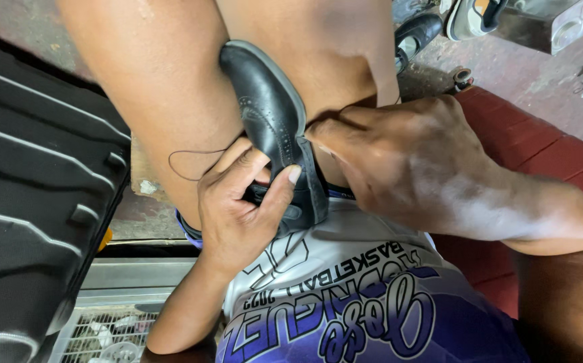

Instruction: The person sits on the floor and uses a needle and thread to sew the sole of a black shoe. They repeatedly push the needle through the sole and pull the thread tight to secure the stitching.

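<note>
Hands, two, grip one black shoe [271,128]; left hand [241,202], right hand [405,158].

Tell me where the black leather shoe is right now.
In the head view, the black leather shoe sits upper centre, wedged between the person's knees, gripped by the left hand with the right hand at its sole edge.
</note>
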